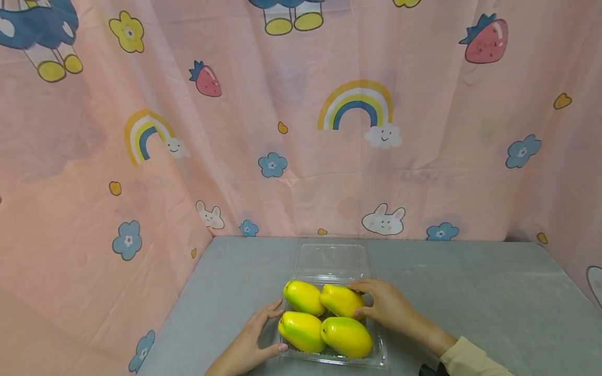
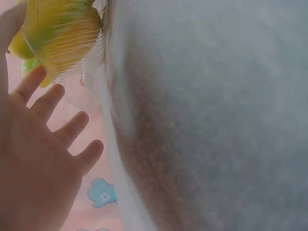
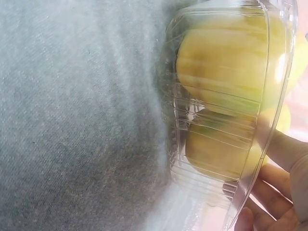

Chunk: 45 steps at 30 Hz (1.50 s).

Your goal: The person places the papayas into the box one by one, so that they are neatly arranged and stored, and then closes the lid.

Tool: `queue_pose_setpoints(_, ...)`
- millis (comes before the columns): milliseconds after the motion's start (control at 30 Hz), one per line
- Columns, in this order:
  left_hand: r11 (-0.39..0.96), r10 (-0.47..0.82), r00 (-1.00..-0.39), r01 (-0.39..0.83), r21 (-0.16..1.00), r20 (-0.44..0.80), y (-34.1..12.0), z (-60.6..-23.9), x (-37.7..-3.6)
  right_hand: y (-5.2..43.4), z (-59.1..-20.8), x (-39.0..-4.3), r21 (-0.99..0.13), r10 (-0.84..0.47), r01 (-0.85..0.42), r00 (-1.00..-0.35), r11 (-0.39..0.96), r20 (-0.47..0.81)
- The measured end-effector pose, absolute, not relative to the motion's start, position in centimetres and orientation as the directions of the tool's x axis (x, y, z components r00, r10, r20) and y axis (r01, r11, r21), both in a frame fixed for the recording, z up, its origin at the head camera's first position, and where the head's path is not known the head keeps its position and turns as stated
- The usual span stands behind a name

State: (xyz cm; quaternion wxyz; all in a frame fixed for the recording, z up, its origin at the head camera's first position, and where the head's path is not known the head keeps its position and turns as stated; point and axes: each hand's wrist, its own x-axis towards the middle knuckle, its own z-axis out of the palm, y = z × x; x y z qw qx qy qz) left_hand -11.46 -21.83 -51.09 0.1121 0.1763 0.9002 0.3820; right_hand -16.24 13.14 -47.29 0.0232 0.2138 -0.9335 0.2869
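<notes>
A clear plastic clamshell tray sits on the grey table with its lid folded back flat. Inside lie several yellow-green fruits, in two rows. My right hand curls fingers and thumb round the right end of the far right fruit. My left hand lies with straight, spread fingers against the tray's left side, beside the near left fruit. The left wrist view shows that open palm below the tray. In the right wrist view, fingers show behind the tray wall.
Pink cloth printed with rainbows, flowers and rabbits hangs behind the table and along its left and right sides. The grey tabletop stretches bare to the right of the tray. A beige sleeve covers my right forearm.
</notes>
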Motion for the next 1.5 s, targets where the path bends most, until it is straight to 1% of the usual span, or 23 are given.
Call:
queue_pose_setpoints(733,0.642,0.409,-0.91,0.236,0.729,-0.065,-21.98,-51.38,-11.54,13.23,-47.31,-16.43,-0.589,-0.384,-0.366,-0.918,0.721,0.099)
queue_pose_setpoints(1067,0.649,0.401,-0.913,0.224,0.727,-0.077,-21.89,-51.36,-11.6,13.32,-47.34,-16.49,-0.569,-0.403,-0.399,-0.906,0.719,0.126)
queue_pose_setpoints(1267,0.649,0.396,-0.913,0.206,0.732,-0.095,-21.81,-51.25,-11.58,13.25,-47.42,-16.47,-0.582,-0.401,-0.398,-0.907,0.709,0.132)
queue_pose_setpoints(1367,0.645,0.401,-0.912,0.213,0.734,-0.088,-21.82,-51.23,-11.53,13.15,-47.48,-16.51,-0.589,-0.397,-0.392,-0.909,0.707,0.128)
queue_pose_setpoints(1500,0.636,0.411,-0.909,0.232,0.736,-0.069,-21.87,-51.2,-11.51,13.03,-47.49,-16.53,-0.568,-0.401,-0.402,-0.906,0.718,0.135)
